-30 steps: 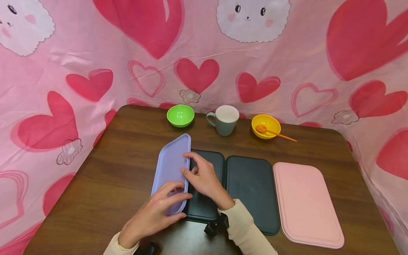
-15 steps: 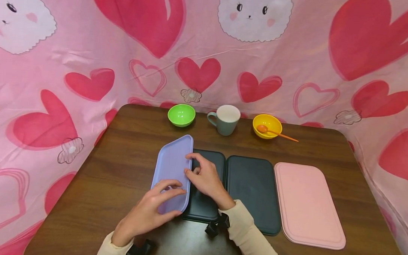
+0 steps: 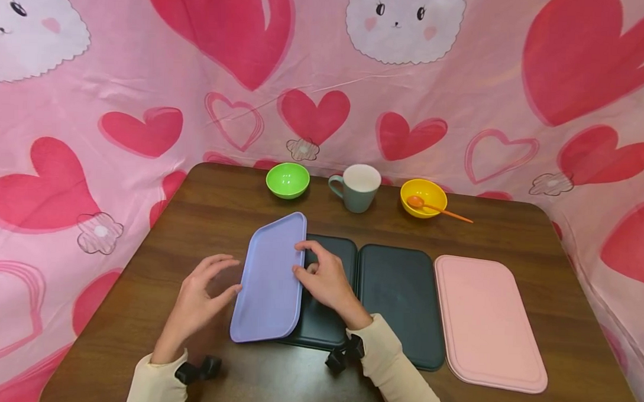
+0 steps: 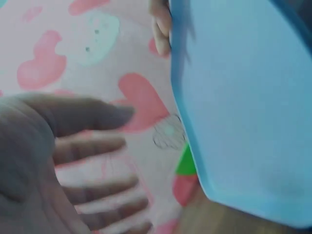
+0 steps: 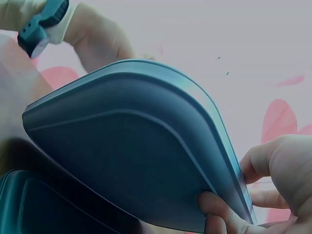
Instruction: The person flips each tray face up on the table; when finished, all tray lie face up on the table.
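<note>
A shallow purple tray [image 3: 271,282] stands tilted in the head view, its right side raised over the left one of two dark rectangular trays [image 3: 320,322]. My right hand [image 3: 329,278] pinches the raised rim between thumb and fingers. In the right wrist view the purple tray's underside [image 5: 122,161] faces the camera, with that grip at lower right. My left hand [image 3: 198,294] is beside the tray's left edge, fingers loosely spread and thumb tip close to the rim. The left wrist view shows this hand [image 4: 73,151] apart from the tray, holding nothing.
Right of the tilted tray lie the second dark tray [image 3: 399,304] and a pink rectangular board [image 3: 489,325]. Along the back of the wooden table [image 3: 193,220] stand a green bowl [image 3: 288,181], a grey-green mug [image 3: 358,193] and a yellow bowl [image 3: 416,211] with an orange spoon [image 3: 444,212].
My left hand has left the tray's near right edge and moved left to its other side, opening out. The right hand keeps its pinch; the tray has barely moved.
</note>
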Motion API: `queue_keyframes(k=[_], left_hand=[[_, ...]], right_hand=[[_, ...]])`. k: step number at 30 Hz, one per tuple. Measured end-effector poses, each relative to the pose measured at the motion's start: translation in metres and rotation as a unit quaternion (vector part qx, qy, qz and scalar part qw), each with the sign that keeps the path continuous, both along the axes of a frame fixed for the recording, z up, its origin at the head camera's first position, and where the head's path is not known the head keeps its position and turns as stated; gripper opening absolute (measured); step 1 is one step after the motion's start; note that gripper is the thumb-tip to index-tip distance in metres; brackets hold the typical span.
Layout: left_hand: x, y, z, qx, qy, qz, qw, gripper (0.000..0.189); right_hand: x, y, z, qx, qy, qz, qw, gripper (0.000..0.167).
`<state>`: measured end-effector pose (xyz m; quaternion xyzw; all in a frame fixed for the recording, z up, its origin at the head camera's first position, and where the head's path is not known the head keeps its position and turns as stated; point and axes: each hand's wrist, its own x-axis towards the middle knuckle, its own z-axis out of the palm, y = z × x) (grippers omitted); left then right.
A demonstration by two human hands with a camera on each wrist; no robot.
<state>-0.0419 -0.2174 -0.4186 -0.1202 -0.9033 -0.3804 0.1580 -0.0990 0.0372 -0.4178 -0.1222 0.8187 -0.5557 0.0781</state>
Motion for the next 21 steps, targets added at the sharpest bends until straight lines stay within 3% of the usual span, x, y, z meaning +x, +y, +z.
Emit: queue_keyframes(k=[3, 6, 9, 11, 16, 21], left_hand=[[-0.005, -0.008, -0.005, 0.01, -0.113, 0.038, 0.9929, 0.049], [-0.008, -0.015, -0.008, 0.028, -0.224, 0.056, 0.9726, 0.058], [-0.01, -0.019, -0.011, 0.037, -0.293, 0.064, 0.9534, 0.067], [-0.012, -0.02, -0.014, 0.042, -0.315, 0.064, 0.946, 0.07], [-0.014, -0.02, -0.019, 0.073, -0.334, 0.056, 0.9382, 0.074], [-0.013, -0.019, -0.025, 0.137, -0.338, 0.017, 0.9309, 0.074]], right_hand=[[-0.001, 0.001, -0.001, -0.001, -0.002, 0.001, 1.0, 0.036], [-0.001, 0.001, -0.002, -0.003, -0.006, 0.001, 1.0, 0.036], [-0.002, 0.001, -0.003, -0.006, -0.01, -0.001, 0.9999, 0.036], [-0.002, 0.001, -0.004, -0.008, -0.011, -0.002, 0.9999, 0.036], [-0.003, 0.0, -0.006, -0.006, -0.015, -0.002, 0.9999, 0.036], [-0.002, -0.001, -0.007, -0.009, -0.021, -0.005, 0.9997, 0.036]])
